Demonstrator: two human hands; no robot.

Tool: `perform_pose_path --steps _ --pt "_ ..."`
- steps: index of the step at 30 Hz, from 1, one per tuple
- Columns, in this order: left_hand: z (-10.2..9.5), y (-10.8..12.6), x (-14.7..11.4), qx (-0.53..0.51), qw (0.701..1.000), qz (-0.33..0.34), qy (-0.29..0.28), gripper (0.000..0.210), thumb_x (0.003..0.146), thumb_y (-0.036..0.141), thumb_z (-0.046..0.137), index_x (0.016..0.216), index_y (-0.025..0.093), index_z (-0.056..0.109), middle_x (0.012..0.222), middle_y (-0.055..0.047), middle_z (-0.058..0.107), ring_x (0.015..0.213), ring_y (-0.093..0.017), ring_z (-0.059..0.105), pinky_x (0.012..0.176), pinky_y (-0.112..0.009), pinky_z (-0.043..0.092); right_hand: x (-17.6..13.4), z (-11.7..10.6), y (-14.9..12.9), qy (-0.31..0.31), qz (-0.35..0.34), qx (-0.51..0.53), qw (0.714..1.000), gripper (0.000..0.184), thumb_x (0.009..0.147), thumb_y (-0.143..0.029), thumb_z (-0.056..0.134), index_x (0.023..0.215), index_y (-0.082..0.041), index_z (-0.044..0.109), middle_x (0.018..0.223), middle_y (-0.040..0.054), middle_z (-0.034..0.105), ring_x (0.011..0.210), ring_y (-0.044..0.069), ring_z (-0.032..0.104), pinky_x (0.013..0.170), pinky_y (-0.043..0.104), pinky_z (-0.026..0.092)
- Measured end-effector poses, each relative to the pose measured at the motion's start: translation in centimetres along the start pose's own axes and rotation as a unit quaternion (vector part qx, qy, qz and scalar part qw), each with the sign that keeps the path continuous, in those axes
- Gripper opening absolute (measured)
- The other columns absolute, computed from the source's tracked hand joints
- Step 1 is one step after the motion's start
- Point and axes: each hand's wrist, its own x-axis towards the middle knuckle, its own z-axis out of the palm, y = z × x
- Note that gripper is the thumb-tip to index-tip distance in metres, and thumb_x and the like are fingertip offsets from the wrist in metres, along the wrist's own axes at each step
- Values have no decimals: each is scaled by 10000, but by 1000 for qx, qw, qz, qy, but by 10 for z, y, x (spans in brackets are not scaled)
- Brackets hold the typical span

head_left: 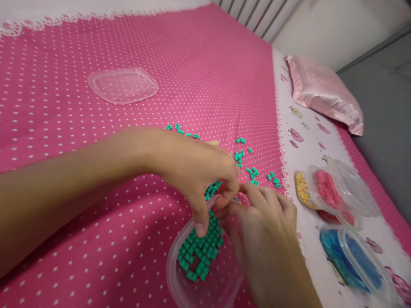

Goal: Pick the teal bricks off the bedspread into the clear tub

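Note:
A sheet of joined small green building blocks [204,249] appears over a clear plastic container [173,261], with a gap in its lower part. My left hand [198,172] curls round the sheet's upper part, thumb on its face. Close against those fingers, the fingertips of my right hand [260,220] are pinched together at the sheet's right edge; what they hold is hidden. Loose green blocks [253,173] lie scattered on the pink dotted bedspread [57,115] just beyond both hands.
A clear lid [123,85] lies far left. On the right are containers of pink blocks [327,189] and blue blocks [344,255], and yellow blocks [303,190]. A pink pillow [326,91] rests farther back, near a grey panel [391,103].

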Motion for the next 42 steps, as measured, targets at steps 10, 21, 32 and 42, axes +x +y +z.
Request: perform_pose_path --steps 10,21,32,42 --pt "-3 -4 2 25 999 25 -9 257 656 337 911 790 230 719 929 69 745 870 -127 637 775 -241 383 6 -6 -16 17 41 7 999 103 820 -167 776 852 -265 783 1015 51 744 992 316 644 969 594 386" --pt "-1 -4 2 41 999 18 -2 219 698 362 877 774 242 710 930 88 752 853 -119 636 861 -281 331 9 -4 -24 55 50 -20 997 127 773 -114 802 784 -238 778 884 39 739 929 318 667 986 627 389" --pt "-4 -2 3 33 999 10 -24 173 732 328 840 806 226 721 952 67 755 838 -119 630 908 -307 331 7 -6 -19 52 37 -13 998 127 759 -115 813 763 -234 769 862 34 726 894 310 670 997 667 365" --pt "-6 0 -2 27 999 23 -7 196 701 290 870 799 230 711 952 63 745 859 -126 628 820 -263 354 3 -12 -5 42 4 26 999 103 848 -167 728 870 -261 763 1029 20 744 969 281 659 993 574 387"
